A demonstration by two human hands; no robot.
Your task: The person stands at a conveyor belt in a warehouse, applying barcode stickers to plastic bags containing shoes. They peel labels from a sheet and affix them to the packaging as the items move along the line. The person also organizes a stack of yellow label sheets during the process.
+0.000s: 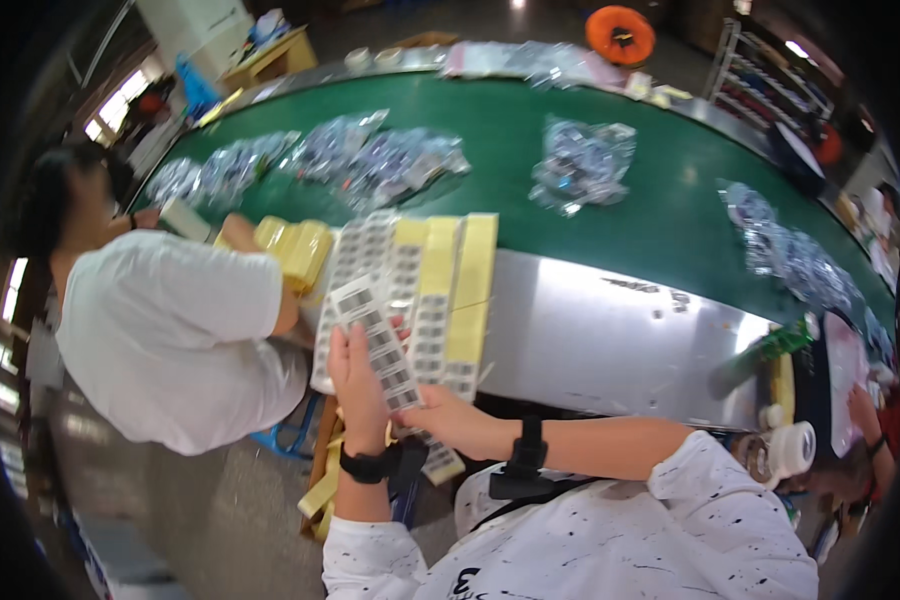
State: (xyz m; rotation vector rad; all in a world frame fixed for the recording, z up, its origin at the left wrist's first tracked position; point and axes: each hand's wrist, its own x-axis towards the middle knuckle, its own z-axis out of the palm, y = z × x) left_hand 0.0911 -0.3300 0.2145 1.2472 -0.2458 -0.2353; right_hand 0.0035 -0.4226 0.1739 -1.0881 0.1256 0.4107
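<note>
While both hands are lifted up in front of the person's chest, they share one long strip of stickers (378, 345). The left hand (358, 385) has its grip closed around the strip from the side, with the thumb and fingers pinching it so it stands up and tilts back a little. The right hand (440, 418) holds the lower end from underneath, and its fingers are curled shut on it too. Held like this, the strip faces the person, so the little black and white squares are easy to see.

Just behind the strip lie more sticker sheets (410, 290) with yellow backing paper, spread flat on the shiny metal edge of the surface (590, 340). They sit close, within easy reach. More yellow paper strips (322, 490) hang down below the hands.

Farther back runs a green belt (510, 140) with clear bags of small parts (582, 165) lying on it, well apart from the hands.

Another person in a white shirt (170, 330) leans over the surface on the left. A roll of tape (792, 448) rests on the right side.
</note>
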